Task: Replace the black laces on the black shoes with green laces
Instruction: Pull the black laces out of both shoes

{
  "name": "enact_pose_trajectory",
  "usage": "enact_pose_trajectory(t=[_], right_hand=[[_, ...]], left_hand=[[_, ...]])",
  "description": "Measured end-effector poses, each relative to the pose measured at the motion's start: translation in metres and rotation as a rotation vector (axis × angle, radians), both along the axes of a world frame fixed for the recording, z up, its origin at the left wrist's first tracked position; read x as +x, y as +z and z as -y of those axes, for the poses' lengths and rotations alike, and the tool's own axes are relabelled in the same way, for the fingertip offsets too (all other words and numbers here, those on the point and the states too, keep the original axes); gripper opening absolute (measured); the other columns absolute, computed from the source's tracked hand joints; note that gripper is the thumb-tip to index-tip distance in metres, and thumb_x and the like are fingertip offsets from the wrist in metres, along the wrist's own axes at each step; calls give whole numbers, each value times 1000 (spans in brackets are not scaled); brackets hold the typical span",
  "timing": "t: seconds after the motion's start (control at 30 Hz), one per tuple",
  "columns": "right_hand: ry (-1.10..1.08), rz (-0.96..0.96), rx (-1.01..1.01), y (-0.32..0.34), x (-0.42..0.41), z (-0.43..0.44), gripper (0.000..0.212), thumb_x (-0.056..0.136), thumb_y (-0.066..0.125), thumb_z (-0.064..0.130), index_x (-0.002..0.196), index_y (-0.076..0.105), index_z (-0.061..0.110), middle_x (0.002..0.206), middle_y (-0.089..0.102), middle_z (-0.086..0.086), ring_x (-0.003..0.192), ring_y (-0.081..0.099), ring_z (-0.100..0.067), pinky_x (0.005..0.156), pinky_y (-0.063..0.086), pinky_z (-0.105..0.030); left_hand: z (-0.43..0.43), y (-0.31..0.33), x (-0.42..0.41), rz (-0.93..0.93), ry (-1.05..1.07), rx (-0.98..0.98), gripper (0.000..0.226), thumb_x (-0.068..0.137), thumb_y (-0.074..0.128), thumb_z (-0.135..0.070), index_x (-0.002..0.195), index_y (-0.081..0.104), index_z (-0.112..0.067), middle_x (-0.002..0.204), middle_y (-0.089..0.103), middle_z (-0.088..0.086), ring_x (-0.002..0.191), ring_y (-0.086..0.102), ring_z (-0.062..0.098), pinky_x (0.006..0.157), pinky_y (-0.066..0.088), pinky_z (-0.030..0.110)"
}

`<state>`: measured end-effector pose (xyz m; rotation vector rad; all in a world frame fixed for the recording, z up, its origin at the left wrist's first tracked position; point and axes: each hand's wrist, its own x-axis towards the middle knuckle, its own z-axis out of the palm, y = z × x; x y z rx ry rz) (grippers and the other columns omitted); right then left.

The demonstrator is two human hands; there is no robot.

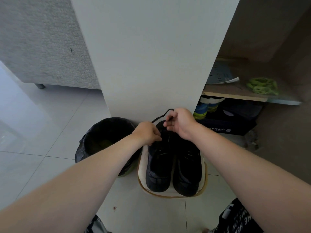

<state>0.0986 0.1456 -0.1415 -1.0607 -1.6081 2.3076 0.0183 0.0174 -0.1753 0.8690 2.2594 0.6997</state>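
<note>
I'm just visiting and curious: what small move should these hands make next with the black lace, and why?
Probably pull the black lace out of the next eyelet. The right hand pinches a raised loop of it, the left hand sits at the left shoe, and the green laces lie on the shelf.

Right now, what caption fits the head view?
Right hand pinches the black lace, left hand pinches it at the eyelets of one black shoe; green laces lie on the shelf.
</note>
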Motion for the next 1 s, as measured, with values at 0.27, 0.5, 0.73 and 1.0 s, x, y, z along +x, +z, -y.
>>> enact_pose_trajectory(t=[0.27, 0.5, 0.73, 1.0], right_hand=[[151, 679, 664, -14, 11, -13, 15, 91, 52, 18, 100, 55, 7, 112, 66, -15, 89, 70, -31, 65, 46, -26], [630, 413, 1488, -26, 7, 6, 30, 89, 64, 22, 119, 66, 21, 121, 49, -7, 109, 54, -30, 85, 52, -41], [811, 367, 1603, -32, 4, 11, 17, 90, 66, 28, 104, 76, 30, 107, 71, 0, 100, 65, -25, 70, 44, -29], [631, 377, 1366, -29, 8, 11, 13, 95, 59, 31, 97, 71, 27, 109, 70, 0, 103, 63, -25, 72, 39, -31]], left_hand=[[-2, 0, -8, 33, -23, -113, 7, 89, 67, -11, 82, 69, -11, 74, 66, 3, 70, 65, 18, 73, 58, 34], [-2, 2, -11, -35, 5, 58, 16, 83, 70, -13, 76, 59, -21, 66, 63, -4, 61, 62, 17, 59, 51, 25], [9, -4, -10, 57, -15, -81, 9, 82, 65, -6, 78, 71, -12, 71, 68, 13, 65, 67, 24, 74, 62, 37], [12, -7, -11, 57, 41, 66, 8, 82, 76, -20, 74, 77, -21, 71, 73, 7, 72, 74, 25, 75, 61, 30]])
